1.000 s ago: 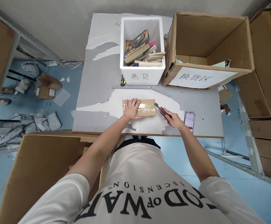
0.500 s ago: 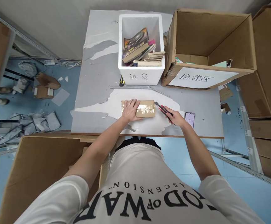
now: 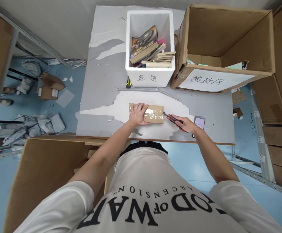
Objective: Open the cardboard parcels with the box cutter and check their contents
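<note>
A small taped cardboard box (image 3: 155, 114) lies flat on the worn white patch of the table. My left hand (image 3: 138, 114) grips its left part from above, fingers over the top and the thumb along the near side. Clear shiny tape runs across the box's top. In my right hand (image 3: 186, 124) is a black and red utility knife (image 3: 172, 118), closed in the fingers. Its blade tip is at the right end of the box, about midway along that edge; whether it cuts in I cannot tell.
A phone (image 3: 199, 123) lies beside my right wrist. Behind the box stand a white foam bin (image 3: 149, 78) of books and a large open carton (image 3: 230, 27) with a paper label. A yellow and black cutter (image 3: 128, 82) lies by the bin. Another big carton (image 3: 55, 168) stands at my left.
The knife tip has moved toward me, from the box's far right corner to the middle of its right end. My left hand stays on the box. The whole view has shifted slightly.
</note>
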A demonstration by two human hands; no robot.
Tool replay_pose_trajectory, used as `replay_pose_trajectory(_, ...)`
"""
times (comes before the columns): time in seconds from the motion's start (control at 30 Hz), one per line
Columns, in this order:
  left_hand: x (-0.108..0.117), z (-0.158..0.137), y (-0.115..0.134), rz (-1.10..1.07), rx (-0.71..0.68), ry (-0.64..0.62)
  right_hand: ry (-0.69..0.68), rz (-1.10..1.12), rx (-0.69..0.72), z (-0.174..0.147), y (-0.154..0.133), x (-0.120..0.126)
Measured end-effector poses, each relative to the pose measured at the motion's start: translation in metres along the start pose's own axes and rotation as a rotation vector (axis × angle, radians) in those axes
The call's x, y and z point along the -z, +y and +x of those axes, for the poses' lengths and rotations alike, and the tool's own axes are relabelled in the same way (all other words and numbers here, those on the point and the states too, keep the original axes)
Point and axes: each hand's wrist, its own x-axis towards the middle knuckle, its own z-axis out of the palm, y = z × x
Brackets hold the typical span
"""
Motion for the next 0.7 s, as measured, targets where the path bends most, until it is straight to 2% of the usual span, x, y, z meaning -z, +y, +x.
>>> replay_pose_trajectory(0.37,-0.001,-0.001,0.0,-0.001,-0.008,0.001,0.153,0.207,-0.058,-0.028,-0.01,-0.052)
replay_pose_trajectory(0.53,-0.002,-0.002,0.0,0.016,-0.038,0.008,0.178,0.331,-0.103,-0.038,-0.013,-0.069)
replay_pose_trajectory(0.7,0.0,-0.003,0.002,0.021,-0.045,-0.005,0.237,0.414,-0.089,-0.04,-0.01,-0.087)
